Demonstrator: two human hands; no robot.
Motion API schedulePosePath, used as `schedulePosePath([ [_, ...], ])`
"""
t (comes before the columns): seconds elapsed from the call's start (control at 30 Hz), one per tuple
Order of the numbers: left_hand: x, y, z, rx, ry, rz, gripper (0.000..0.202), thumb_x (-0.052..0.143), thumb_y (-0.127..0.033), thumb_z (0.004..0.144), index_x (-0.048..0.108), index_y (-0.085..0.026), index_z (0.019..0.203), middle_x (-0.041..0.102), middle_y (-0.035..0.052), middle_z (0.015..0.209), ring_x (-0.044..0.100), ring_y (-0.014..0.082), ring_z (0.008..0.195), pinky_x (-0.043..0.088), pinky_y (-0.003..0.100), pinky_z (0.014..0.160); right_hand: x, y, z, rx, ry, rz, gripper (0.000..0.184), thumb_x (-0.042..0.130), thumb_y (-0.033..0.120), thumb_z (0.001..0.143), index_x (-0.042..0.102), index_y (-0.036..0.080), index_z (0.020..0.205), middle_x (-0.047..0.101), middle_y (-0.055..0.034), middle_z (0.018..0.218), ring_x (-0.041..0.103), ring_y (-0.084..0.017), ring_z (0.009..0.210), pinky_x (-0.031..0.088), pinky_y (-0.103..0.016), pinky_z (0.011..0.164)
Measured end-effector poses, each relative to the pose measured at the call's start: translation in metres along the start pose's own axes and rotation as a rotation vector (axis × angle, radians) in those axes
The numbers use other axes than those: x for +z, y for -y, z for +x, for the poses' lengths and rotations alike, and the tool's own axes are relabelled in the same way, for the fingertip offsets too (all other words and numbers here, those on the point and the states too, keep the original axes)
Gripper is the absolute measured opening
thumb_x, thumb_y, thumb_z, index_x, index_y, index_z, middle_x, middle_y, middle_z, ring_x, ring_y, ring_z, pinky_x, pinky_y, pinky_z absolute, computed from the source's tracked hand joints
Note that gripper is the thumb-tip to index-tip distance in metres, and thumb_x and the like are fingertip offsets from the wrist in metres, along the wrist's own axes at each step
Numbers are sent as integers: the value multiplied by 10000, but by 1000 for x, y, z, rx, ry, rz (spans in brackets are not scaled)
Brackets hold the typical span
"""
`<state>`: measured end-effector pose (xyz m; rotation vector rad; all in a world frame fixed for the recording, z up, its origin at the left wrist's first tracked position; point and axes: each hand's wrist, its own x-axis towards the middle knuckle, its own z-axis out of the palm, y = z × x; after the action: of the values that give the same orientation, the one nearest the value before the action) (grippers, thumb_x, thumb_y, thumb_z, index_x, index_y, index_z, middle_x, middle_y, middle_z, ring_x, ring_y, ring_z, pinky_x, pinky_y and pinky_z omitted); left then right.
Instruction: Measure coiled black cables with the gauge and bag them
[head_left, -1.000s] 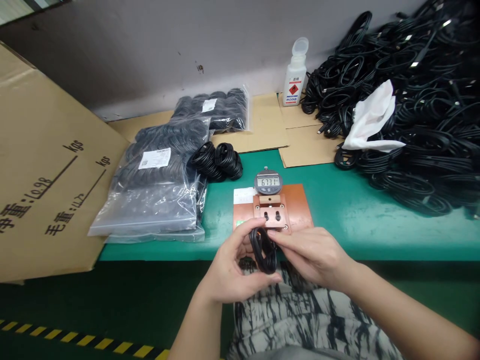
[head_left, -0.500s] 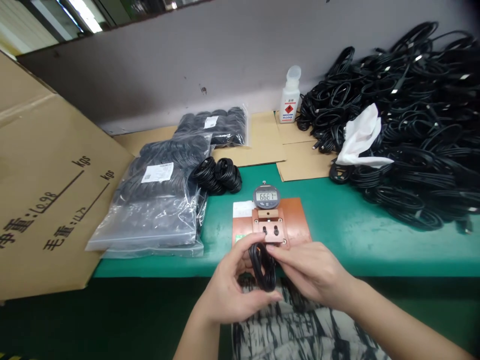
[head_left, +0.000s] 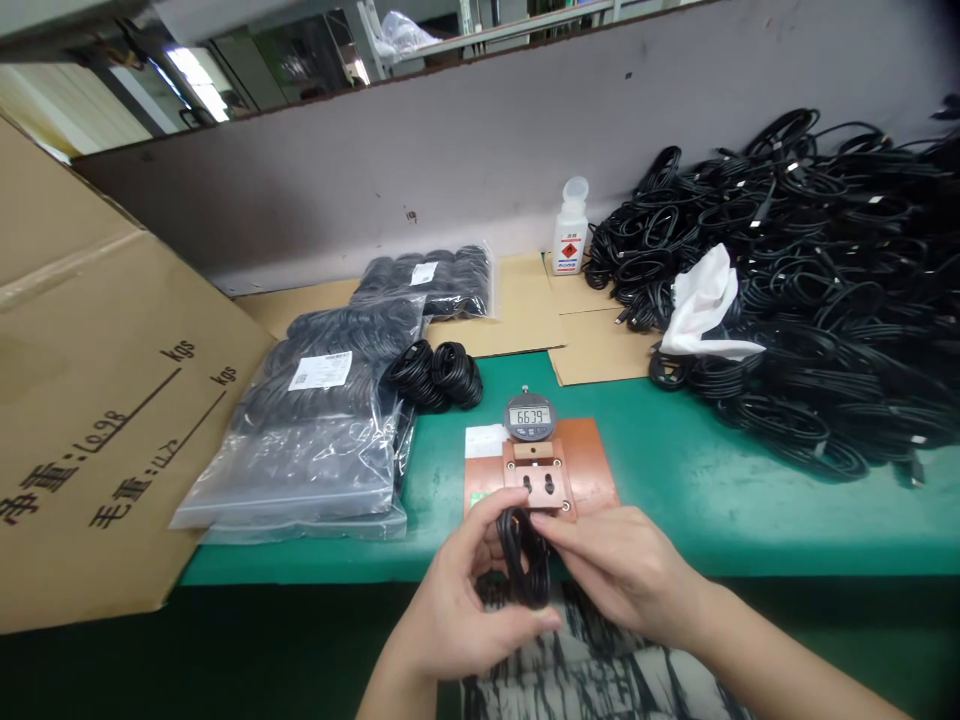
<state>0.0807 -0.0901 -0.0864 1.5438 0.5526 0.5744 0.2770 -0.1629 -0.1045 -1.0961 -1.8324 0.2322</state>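
A smooth green tabletop (head_left: 697, 500) spreads beneath the round digital gauge (head_left: 529, 418). Well left of the gauge stands a tan cardboard carton (head_left: 97, 400); to its right lies a tangled heap of glossy black cables (head_left: 810, 330). Nearer on its left, a clear, crinkled plastic bag (head_left: 330, 410) holds black coils. On the near side of the gauge, the left hand (head_left: 457, 605) is clamped on a black cable coil (head_left: 535, 582), thumb at one end, index finger at the other; the right hand (head_left: 622, 565) bunches its fingers against the coil's right side, though whether they grip I cannot tell. Under the gauge sits a flat, coppery plate (head_left: 589, 455). The coil forms a narrow oval of rubbery strands, its long axis running toward the gauge, far end leaning slightly left.
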Motion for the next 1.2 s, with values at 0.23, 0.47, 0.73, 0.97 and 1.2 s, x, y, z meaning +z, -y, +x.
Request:
schedulePosePath([
  [0.23, 1, -1, 0, -15, 6, -15, 812, 853, -168, 661, 457, -345, 1348, 688, 28, 1148, 687, 208, 995, 581, 275, 847, 1, 0, 2, -15, -26, 4, 382, 445, 53, 954, 533, 152, 1312, 692, -27, 720, 630, -152, 556, 515, -298, 526],
  [0.47, -1, 0, -1, -28, 10, -19, 814, 853, -161, 657, 455, -324, 1347, 683, 43, 1150, 684, 215, 1002, 580, 289, 857, 2, 0, -1, 0, -19, 9, 402, 453, 59, 948, 522, 165, 1330, 707, -38, 750, 649, -163, 575, 507, -297, 509],
  [0.73, 4, -12, -3, -57, 0, 44, 783, 829, -204, 703, 424, -318, 1363, 655, 45, 1158, 652, 225, 1059, 553, 312, 893, -2, 2, 0, -17, 3, -27, 357, 442, 76, 956, 544, 150, 1290, 715, -62, 772, 663, -184, 586, 504, -289, 500],
  [0.97, 29, -11, -42, -109, -78, 73, 799, 809, -225, 734, 375, -354, 1393, 628, 40, 1214, 639, 212, 1065, 530, 300, 912, 8, 46, -20, 513, -225, 466, 184, 531, 259, 960, 591, 191, 1120, 573, 35, 587, 536, -122, 439, 454, -218, 431],
  [1.2, 59, -1, -63, -230, -91, 5, 800, 811, -192, 718, 385, -286, 1389, 638, 73, 1212, 625, 251, 1111, 517, 334, 936, 13, 67, -37, 978, -204, 917, 367, 680, 522, 834, 575, 172, 806, 508, 54, 550, 438, -71, 397, 368, -175, 394],
])
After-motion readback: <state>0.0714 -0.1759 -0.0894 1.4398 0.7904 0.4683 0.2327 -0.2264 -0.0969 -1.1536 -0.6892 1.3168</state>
